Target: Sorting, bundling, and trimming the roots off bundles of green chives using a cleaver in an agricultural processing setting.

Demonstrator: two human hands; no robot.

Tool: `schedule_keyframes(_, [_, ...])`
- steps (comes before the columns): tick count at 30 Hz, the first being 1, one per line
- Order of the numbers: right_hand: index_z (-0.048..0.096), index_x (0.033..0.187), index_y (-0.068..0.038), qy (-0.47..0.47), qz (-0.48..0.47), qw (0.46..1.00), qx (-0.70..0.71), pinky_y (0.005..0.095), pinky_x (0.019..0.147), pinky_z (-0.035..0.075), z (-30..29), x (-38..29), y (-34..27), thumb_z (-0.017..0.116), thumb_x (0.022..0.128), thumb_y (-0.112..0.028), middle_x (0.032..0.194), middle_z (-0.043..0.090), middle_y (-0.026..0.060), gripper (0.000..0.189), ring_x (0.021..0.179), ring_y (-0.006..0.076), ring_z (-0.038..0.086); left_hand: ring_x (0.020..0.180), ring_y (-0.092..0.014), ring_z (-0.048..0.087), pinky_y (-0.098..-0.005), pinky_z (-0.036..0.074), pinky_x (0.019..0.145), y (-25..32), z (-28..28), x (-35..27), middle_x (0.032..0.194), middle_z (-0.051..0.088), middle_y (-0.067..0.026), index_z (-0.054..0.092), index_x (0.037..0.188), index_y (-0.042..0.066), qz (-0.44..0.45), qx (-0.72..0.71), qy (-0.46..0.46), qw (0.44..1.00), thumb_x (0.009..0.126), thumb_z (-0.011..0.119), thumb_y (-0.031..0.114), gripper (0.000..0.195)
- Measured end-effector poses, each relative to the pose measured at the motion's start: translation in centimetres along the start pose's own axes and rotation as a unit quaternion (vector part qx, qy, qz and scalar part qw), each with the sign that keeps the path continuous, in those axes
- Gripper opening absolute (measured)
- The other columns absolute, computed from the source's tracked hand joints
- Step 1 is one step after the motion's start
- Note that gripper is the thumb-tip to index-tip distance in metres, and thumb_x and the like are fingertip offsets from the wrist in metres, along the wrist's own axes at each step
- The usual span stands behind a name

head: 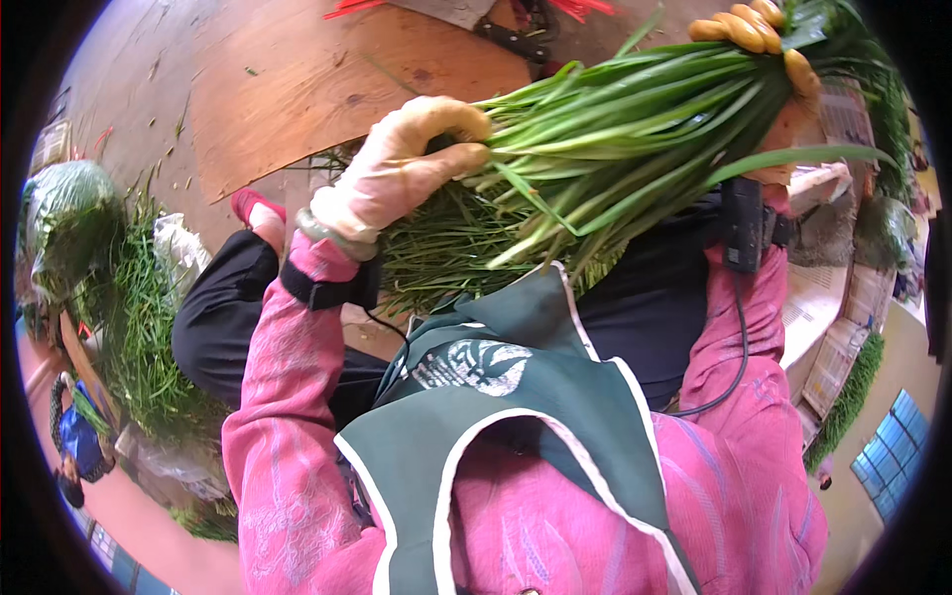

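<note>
A thick bunch of long, flat green leaves, apparently garlic chives (pixel 632 141), stretches across the space above my lap. My right hand (pixel 758 44), in a yellowish glove, is wrapped around the leafy part at the upper right. At the pale stem ends, my gloved left hand (pixel 409 152) pinches some stalks between thumb and fingers. Below the bunch, a heap of more green stalks (pixel 446 245) lies before me, partly hidden by the bunch and a dark green apron (pixel 506 364).
A wooden board (pixel 335 97) lies on the floor ahead, with red strips (pixel 357 6) beyond it. Leafy greens (pixel 149 320) and a plastic-wrapped bundle (pixel 71 216) are piled at left. Newspaper (pixel 818 290) and more greens (pixel 848 401) are at right. Another person (pixel 78 431) is far left.
</note>
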State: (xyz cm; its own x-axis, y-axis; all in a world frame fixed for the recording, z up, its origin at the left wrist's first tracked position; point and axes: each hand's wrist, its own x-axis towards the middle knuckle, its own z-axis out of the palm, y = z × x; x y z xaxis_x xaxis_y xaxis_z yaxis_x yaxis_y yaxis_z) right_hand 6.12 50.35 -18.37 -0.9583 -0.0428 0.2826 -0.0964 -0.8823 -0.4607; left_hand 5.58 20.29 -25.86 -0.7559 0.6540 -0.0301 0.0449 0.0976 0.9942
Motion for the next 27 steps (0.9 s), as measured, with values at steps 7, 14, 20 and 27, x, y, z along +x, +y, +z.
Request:
schedule_keyframes(7, [0.048, 0.112, -0.007, 0.032, -0.007, 0.992, -0.121, 0.0371, 0.093, 0.046, 1.0, -0.3, -0.5, 0.06, 0.084, -0.012, 0.089, 0.056, 0.003, 0.031, 0.088, 0.0166, 0.058, 0.088, -0.009, 0.056, -0.0243, 0.048, 0.082, -1.8, 0.2, -1.2, 0.092, 0.064, -0.0021, 0.062, 0.105, 0.0, -0.087, -0.159, -0.02, 0.983, 0.089, 0.069, 0.011, 0.021])
schedule_keyframes(14, [0.051, 0.115, -0.005, 0.026, -0.038, 0.996, -0.072, 0.0373, 0.093, 0.05, 0.9, -0.4, 0.5, 0.059, 0.088, -0.012, 0.093, 0.06, 0.005, 0.029, 0.093, 0.0187, 0.062, 0.082, -0.01, 0.061, -0.0237, 0.049, 0.078, -3.4, 2.0, -1.6, 0.087, 0.066, -0.0024, 0.063, 0.106, 0.0, -0.139, -0.266, 0.029, 0.953, 0.088, 0.07, 0.016, 0.025])
schedule_keyframes(20, [0.047, 0.118, -0.004, 0.008, -0.038, 0.996, -0.08, 0.0379, 0.094, 0.048, 0.7, -0.1, 0.4, 0.058, 0.09, -0.012, 0.094, 0.058, 0.0042, 0.031, 0.094, 0.0181, 0.061, 0.088, -0.013, 0.06, -0.0278, 0.047, 0.086, -5.1, 0.7, -1.7, 0.093, 0.065, -0.003, 0.063, 0.099, 0.002, -0.177, -0.384, -0.047, 0.905, 0.081, 0.074, 0.017, 0.026])
schedule_keyframes(27, [0.044, 0.119, -0.003, -0.029, -0.044, 0.994, -0.097, 0.0376, 0.095, 0.047, -0.1, -0.2, 0.2, 0.057, 0.09, -0.013, 0.096, 0.057, 0.0047, 0.033, 0.095, 0.0181, 0.06, 0.088, -0.017, 0.062, -0.033, 0.048, 0.087, -6.2, 0.9, -1.9, 0.09, 0.065, -0.0059, 0.062, 0.093, 0.002, -0.124, -0.454, -0.077, 0.879, 0.081, 0.074, 0.014, 0.021])
